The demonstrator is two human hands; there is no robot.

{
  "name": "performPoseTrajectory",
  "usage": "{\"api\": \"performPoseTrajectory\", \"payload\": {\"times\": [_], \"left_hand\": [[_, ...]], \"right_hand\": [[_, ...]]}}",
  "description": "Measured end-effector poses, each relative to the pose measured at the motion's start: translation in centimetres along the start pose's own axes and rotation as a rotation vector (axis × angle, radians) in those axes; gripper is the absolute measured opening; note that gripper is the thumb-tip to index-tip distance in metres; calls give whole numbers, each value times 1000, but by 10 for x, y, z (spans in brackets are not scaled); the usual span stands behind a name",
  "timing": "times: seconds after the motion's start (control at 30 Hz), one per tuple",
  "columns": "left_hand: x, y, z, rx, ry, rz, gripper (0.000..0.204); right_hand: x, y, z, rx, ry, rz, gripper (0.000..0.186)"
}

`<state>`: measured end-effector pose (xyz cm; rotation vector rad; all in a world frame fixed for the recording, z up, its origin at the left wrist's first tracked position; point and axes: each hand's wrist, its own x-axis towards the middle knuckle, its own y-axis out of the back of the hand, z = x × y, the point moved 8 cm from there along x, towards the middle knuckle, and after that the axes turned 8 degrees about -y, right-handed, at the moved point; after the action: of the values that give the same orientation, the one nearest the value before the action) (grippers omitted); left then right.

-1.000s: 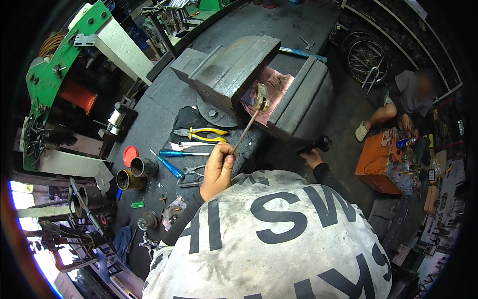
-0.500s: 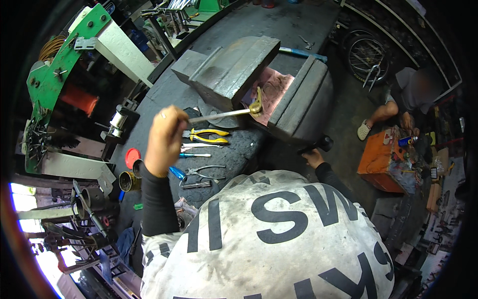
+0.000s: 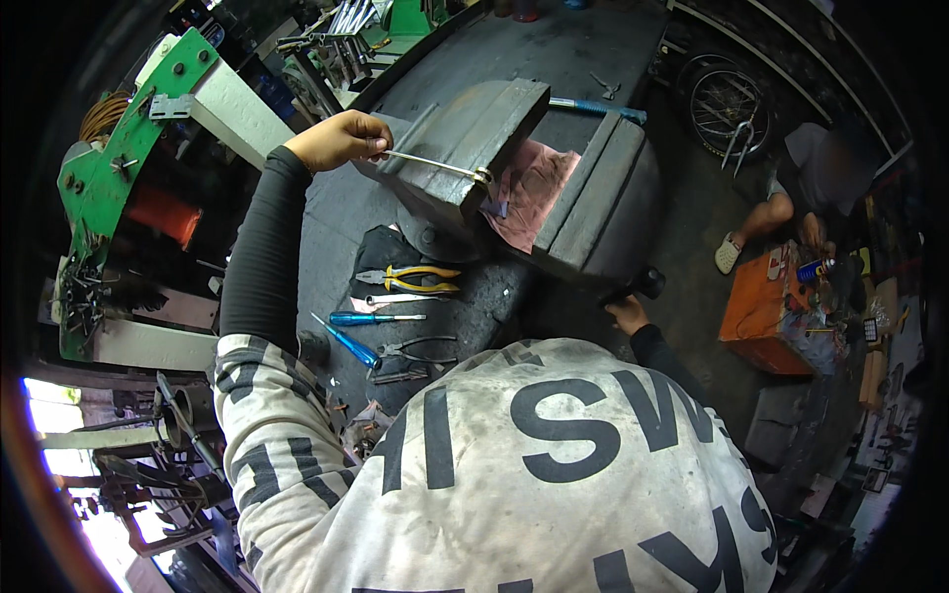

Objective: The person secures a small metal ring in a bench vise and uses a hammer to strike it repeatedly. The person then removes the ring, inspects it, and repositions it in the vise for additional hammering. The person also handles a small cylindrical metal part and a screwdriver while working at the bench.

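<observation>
My left hand (image 3: 341, 141) is closed round one end of a slim metal rod-like tool (image 3: 425, 161). The tool's small rounded head lies over the near edge of the big grey bench vise (image 3: 465, 119). Spread between the parted jaws is a pink cloth (image 3: 542, 188), with a small bluish piece (image 3: 496, 209) on it. Low beside the vise's right end, my right hand (image 3: 625, 314) is wrapped round the dark vise handle (image 3: 621, 295); part of that grip is hidden.
Yellow-handled pliers (image 3: 420, 277), blue screwdrivers (image 3: 376, 318) and grey pliers (image 3: 415, 348) lie on the dark bench. A blue-handled tool (image 3: 603, 109) rests behind the vise. At the right, a person (image 3: 781, 212) sits by an orange box (image 3: 761, 316); a green machine frame (image 3: 129, 138) stands left.
My left hand has moved up and away to the left, drawing the tool's head off the cloth to the vise's left jaw. The right hand stays at the handle.
</observation>
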<state>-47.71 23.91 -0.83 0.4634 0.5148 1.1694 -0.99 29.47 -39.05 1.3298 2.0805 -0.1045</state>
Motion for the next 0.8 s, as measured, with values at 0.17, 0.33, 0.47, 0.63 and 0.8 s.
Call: {"api": "performPoseTrajectory", "payload": {"times": [0.17,0.33,0.47,0.63,0.8], "left_hand": [[14,11,-3,31,-23,23,13],[16,13,-2,53,-71,18,13],[18,13,-2,64,-69,25,14],[18,11,2,48,-59,50,17],[22,10,9,115,-25,61,28]], "right_hand": [[6,3,10,-47,-12,34,31],[2,1,7,-10,-9,21,32],[6,3,11,-27,-14,20,33],[8,5,13,-77,3,59,35],[1,4,5,-76,13,38,38]]}}
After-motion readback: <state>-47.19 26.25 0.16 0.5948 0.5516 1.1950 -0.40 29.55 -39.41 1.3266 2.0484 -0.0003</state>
